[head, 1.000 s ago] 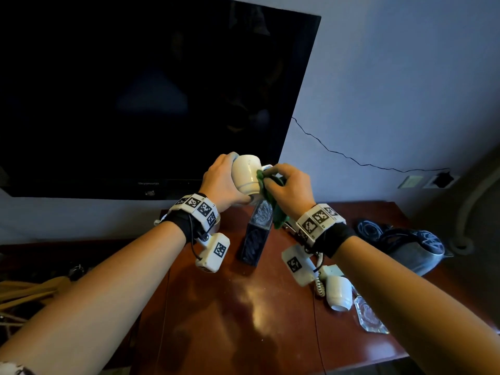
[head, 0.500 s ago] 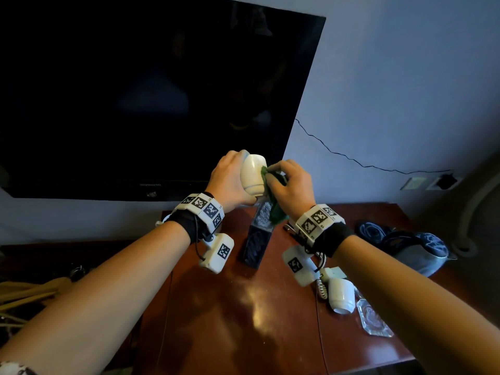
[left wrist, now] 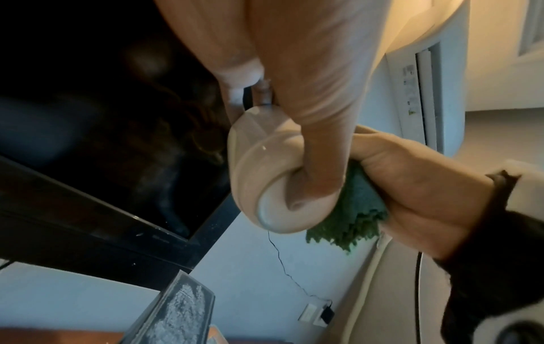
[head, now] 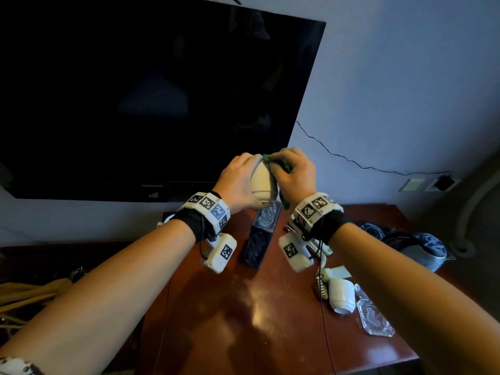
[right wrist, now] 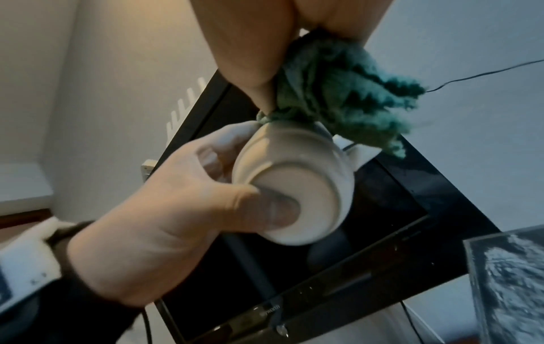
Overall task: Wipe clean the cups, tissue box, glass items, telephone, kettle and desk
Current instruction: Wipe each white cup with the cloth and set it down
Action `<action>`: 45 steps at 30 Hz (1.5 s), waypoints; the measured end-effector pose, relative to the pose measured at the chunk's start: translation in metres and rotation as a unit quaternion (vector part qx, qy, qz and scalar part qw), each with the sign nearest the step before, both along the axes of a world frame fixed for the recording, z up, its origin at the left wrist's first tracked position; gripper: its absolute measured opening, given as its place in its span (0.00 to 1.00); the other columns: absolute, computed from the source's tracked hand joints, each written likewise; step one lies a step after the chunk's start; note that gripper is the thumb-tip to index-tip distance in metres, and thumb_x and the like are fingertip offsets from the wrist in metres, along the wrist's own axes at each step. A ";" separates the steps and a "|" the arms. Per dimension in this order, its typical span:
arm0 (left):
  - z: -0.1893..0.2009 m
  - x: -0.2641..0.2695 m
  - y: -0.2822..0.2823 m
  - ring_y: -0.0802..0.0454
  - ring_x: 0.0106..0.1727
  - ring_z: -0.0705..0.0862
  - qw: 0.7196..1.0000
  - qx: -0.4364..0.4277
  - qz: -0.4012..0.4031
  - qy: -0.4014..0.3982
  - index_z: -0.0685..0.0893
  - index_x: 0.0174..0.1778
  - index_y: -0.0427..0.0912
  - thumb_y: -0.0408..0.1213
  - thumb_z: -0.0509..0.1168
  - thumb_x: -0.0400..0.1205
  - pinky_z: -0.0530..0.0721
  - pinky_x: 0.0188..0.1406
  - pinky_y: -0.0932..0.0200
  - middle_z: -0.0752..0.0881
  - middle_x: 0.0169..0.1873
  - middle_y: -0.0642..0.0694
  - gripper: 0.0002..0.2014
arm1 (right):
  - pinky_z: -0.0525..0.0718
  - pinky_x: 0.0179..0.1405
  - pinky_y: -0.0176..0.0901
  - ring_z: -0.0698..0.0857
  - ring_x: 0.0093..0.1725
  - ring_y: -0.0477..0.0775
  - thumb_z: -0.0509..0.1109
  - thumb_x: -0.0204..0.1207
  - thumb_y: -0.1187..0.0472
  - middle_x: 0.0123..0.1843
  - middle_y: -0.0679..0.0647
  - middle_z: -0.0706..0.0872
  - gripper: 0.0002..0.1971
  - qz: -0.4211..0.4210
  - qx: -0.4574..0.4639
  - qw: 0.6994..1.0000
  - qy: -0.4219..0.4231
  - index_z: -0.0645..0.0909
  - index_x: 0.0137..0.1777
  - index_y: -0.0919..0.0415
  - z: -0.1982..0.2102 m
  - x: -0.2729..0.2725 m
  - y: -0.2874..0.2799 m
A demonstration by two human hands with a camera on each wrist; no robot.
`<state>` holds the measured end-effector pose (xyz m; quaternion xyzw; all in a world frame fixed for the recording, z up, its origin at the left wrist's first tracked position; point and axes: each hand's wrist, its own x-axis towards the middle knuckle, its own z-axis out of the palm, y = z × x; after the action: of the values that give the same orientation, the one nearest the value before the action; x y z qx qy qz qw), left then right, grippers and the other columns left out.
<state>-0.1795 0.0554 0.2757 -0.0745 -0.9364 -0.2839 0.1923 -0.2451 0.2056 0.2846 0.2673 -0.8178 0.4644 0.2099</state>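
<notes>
My left hand (head: 239, 182) grips a white cup (head: 261, 181) in the air above the desk, its base towards me and my thumb on the base (right wrist: 273, 211). My right hand (head: 293, 175) pinches a green cloth (head: 281, 165) against the cup's far rim. The cloth (right wrist: 347, 93) bunches out below the fingers (left wrist: 350, 216). A dark patterned tissue box (head: 261, 236) stands on the brown desk (head: 243, 320) under the hands. At the right lie a second white cup (head: 341, 295) on its side, a glass ashtray (head: 374, 319), a telephone (head: 322, 246) with coiled cord, and a blue-patterned kettle (head: 422, 249).
A large black television (head: 148, 98) hangs on the wall right behind the hands. A thin cable (head: 351, 162) runs along the wall to a socket (head: 441, 182). Yellow straps (head: 27, 293) lie off the desk at the left.
The left hand has turned the cup from sideways until its base points towards me. The right hand with the cloth has moved up to the cup's far rim.
</notes>
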 end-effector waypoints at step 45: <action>-0.013 0.014 0.018 0.42 0.62 0.76 0.995 -0.041 0.086 0.022 0.73 0.73 0.38 0.50 0.87 0.56 0.79 0.60 0.47 0.77 0.63 0.42 0.50 | 0.79 0.46 0.38 0.82 0.45 0.49 0.72 0.77 0.62 0.47 0.52 0.85 0.03 0.004 0.018 1.000 -0.024 0.86 0.49 0.58 -0.012 0.008 0.000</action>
<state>-0.1659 0.0732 0.2629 -0.0073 -0.9456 -0.2260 0.2338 -0.2371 0.2060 0.2724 0.2632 -0.8299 0.4564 0.1834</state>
